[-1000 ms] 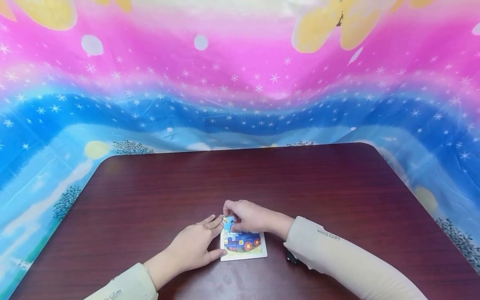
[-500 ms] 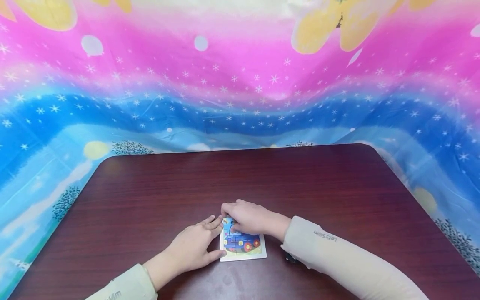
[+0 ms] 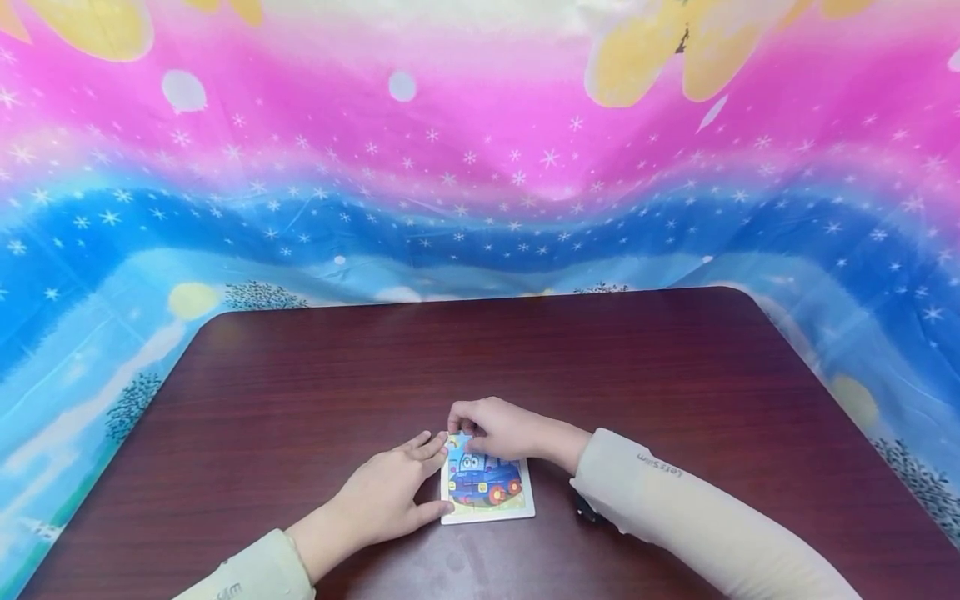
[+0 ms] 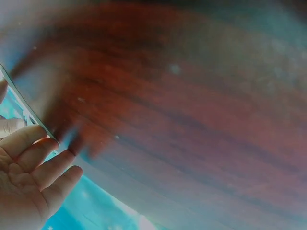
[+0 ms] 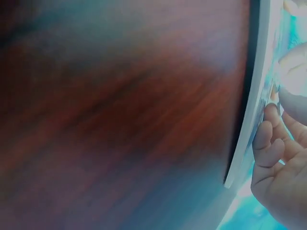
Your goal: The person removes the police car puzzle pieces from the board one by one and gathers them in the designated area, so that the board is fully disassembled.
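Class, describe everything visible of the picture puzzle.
The picture puzzle is a flat, white-bordered board showing a blue cartoon vehicle with eyes and red wheels. It lies face up on the brown table. The left hand touches its left edge; the right hand hides its upper right. Its material and completeness are unclear.

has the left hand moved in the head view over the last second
No, not visibly: against the table, the left hand keeps its place, thumb and fingertips at the left edge of the puzzle.

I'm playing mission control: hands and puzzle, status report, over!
Left hand touches puzzle, left edge. Right hand curled over top, grip unclear. Puzzle flat, upper right hidden by right hand.
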Tool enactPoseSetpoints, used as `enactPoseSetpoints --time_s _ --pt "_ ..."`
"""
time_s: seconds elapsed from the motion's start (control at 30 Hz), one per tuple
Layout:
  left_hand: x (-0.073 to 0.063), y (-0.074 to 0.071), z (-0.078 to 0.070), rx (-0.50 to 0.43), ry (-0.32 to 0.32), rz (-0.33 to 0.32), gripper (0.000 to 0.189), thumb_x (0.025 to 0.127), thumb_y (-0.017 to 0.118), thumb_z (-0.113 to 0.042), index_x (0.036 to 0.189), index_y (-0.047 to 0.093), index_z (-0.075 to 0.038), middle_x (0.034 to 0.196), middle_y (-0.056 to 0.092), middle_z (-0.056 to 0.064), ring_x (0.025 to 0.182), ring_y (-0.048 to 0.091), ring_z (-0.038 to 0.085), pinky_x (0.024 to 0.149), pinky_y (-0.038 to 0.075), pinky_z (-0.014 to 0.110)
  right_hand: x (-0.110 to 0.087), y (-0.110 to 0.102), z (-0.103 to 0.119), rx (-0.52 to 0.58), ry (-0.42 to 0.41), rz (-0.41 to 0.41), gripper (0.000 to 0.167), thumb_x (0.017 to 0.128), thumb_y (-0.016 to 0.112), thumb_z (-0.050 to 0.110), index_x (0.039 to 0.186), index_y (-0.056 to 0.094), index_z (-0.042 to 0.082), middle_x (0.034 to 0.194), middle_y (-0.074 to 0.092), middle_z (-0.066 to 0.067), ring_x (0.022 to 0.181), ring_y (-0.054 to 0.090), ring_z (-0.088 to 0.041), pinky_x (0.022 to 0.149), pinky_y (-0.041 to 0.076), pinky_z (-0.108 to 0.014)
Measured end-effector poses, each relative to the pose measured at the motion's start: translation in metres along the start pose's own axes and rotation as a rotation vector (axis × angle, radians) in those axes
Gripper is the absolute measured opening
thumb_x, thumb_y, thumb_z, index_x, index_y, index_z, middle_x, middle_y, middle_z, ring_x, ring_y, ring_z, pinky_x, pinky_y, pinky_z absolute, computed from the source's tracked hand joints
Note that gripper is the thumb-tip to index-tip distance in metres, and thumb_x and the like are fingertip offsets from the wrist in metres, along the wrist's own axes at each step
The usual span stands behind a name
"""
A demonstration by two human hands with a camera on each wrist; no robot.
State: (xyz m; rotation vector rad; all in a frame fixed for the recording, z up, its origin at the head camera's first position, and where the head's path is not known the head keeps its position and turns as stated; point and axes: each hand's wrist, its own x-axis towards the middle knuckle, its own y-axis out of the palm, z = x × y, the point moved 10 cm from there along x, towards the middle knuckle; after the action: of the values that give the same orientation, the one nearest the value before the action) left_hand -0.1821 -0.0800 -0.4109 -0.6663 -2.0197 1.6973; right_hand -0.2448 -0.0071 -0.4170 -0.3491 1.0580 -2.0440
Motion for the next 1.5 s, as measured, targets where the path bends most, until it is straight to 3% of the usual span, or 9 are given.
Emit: enactPoseSetpoints --time_s 0.47,1.13,1.5 --pt "0.000 -0.002 -0.005 0.005 0.015 -0.002 0.069 0.085 0.071 -0.051 0.134 0.062 -0.002 0.145 0.056 0.010 0.133 0.055 0.031 0.100 0.054 0.042 -0.007 -0.013 -0.009 0.245 0.022 -0.039 0.013 0.089 0.070 0.000 0.099 0.067 0.008 0.080 0.061 0.000 0.067 0.053 -0.007 0.066 0.049 -0.019" --pt "0.000 -0.002 -0.001 0.012 -0.014 0.010 0.068 0.084 0.072 -0.051 0.131 0.064 -0.002 0.143 0.058 0.011 0.132 0.057 0.030 0.100 0.054 0.043 -0.031 -0.056 -0.032 0.337 0.030 -0.150 0.013 0.092 0.067 0.002 0.104 0.067 0.005 0.085 0.065 -0.005 0.075 0.057 -0.012 0.071 0.051 -0.024" --pt "0.000 -0.003 -0.002 0.028 -0.014 0.005 0.068 0.084 0.072 -0.051 0.131 0.064 -0.003 0.143 0.058 0.011 0.131 0.057 0.029 0.100 0.054 0.043 -0.054 -0.073 -0.057 0.380 0.088 -0.181 0.014 0.092 0.066 0.001 0.105 0.069 0.006 0.087 0.066 -0.005 0.078 0.058 -0.018 0.068 0.052 -0.025"
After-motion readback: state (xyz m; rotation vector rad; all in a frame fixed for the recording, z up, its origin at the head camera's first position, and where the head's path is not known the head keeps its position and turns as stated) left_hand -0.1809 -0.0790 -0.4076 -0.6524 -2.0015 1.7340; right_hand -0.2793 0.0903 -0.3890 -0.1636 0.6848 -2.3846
